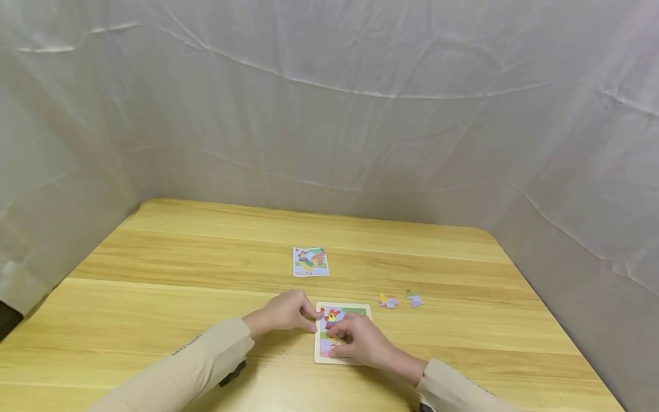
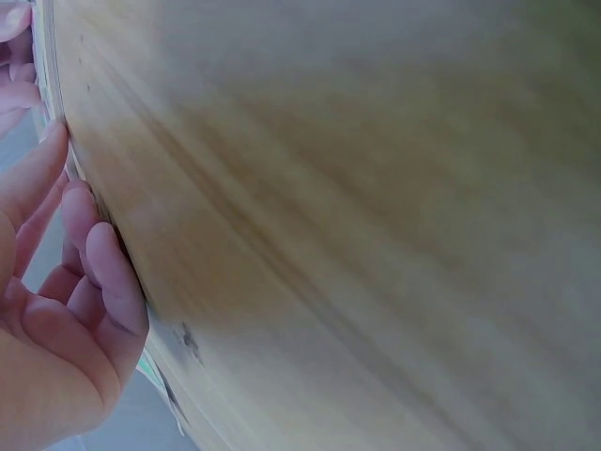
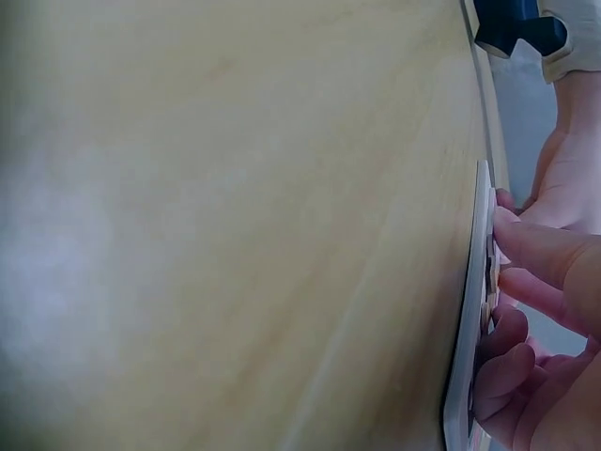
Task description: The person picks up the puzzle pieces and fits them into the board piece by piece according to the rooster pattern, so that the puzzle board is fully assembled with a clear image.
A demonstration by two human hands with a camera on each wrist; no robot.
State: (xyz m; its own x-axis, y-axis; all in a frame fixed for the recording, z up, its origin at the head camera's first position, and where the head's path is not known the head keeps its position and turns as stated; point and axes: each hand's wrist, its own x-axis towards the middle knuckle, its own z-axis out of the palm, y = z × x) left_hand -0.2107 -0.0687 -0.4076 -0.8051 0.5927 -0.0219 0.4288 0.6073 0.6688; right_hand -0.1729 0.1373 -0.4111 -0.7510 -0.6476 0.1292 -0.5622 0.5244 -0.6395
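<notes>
A pale-framed puzzle board (image 1: 342,361) with a colourful rooster picture lies on the table in front of me. At its left edge my left hand (image 1: 288,312) holds the frame between thumb and forefinger; the left wrist view shows its other fingers (image 2: 117,282) curled low beside the board. My right hand (image 1: 362,340) reaches over the board from the right and covers much of the picture. Its bent fingers and thumb grip a puzzle piece (image 3: 491,268) at the board's surface, mostly hidden by the hand.
Two loose puzzle pieces, a yellow and lilac one (image 1: 387,301) and a green and lilac one (image 1: 414,298), lie right of the board. Behind it lies a picture card (image 1: 310,262) of a rooster. Grey cloth (image 1: 329,126) hangs around the wooden table (image 1: 206,257).
</notes>
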